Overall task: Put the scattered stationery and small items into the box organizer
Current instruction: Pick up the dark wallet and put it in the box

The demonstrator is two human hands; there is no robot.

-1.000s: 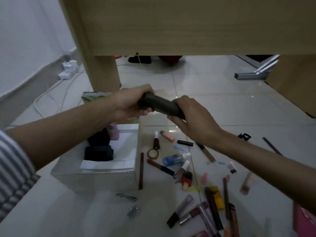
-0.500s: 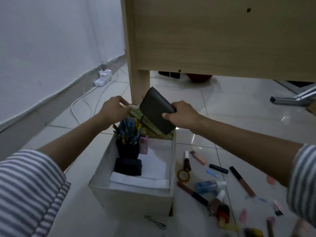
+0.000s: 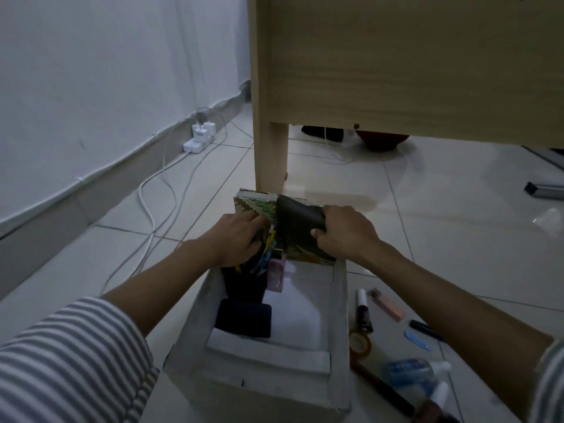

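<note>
Two hands (image 3: pixel 241 236) (image 3: pixel 345 233), one wallet (image 3: pixel 297 222), one box (image 3: pixel 338 303)

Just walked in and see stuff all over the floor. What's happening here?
A person is tidying small items into a white box organizer on the floor. The right hand grips a dark wallet-like pouch at the box's far end, while the left hand pushes aside the pens there. Tubes, a tape roll and a bottle lie outside.

No readable text, label, brand or number shows on any item here.
</note>
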